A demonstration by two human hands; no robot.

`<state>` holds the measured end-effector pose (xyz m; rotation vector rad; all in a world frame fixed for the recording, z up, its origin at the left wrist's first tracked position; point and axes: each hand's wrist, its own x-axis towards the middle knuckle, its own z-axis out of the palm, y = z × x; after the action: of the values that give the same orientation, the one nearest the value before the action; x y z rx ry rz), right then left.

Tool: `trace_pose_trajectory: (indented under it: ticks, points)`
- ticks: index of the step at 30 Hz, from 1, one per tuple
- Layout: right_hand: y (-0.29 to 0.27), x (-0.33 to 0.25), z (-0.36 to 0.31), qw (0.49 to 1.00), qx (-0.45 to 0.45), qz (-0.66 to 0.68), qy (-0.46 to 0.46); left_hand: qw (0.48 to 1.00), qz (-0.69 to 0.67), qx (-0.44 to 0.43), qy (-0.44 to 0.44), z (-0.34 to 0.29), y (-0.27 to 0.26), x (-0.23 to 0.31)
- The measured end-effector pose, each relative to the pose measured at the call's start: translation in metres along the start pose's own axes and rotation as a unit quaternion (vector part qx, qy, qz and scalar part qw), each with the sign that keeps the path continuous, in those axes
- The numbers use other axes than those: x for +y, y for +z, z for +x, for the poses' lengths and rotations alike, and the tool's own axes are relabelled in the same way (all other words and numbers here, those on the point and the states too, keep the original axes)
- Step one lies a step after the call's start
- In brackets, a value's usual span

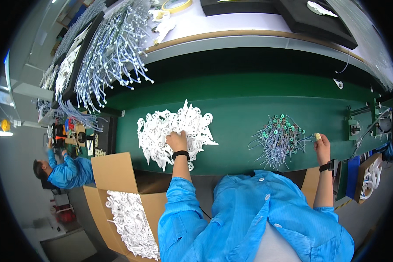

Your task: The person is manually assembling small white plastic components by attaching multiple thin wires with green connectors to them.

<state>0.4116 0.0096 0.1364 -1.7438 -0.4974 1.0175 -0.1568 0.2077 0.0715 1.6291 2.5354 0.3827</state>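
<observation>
My left hand [177, 142] reaches into a heap of white plastic parts [161, 124], which have round ends and pointed tips. Its fingers are curled down among them, and whatever they pinch is hidden. My right hand [322, 150] is at the right side of a pile of thin blue-grey cables [277, 146] with small green ring-like ends. A yellow cover [318, 136] sits on one of its fingertips. Its fingers are closed at the end of thin cable strands running from the pile. Both piles lie on the green bench [236, 131].
An open cardboard box [113, 172] of white parts stands below left. Cable bundles [113, 56] hang off the upper shelf [249, 32]. A small metal fixture [354, 129] stands at the bench's right end. Another person [67, 170] in blue works at far left.
</observation>
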Motion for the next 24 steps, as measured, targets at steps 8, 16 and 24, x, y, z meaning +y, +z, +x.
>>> trace_pose_trajectory:
  ticks: [8, 16, 24]
  points:
    - [0.048, -0.059, -0.066, 0.988, -0.113, 0.039, -0.096, 0.938, -0.331, 0.063, 0.087, -0.017, -0.018, 0.023]
    - [0.087, -0.105, -0.098, 0.949, -0.193, 0.148, -0.199, 0.594, -0.7, -0.382, -0.108, -0.123, -0.108, 0.149]
    - [0.081, -0.125, -0.127, 0.922, -0.236, 0.161, -0.26, 0.462, -0.698, -0.517, -0.18, -0.173, -0.148, 0.211]
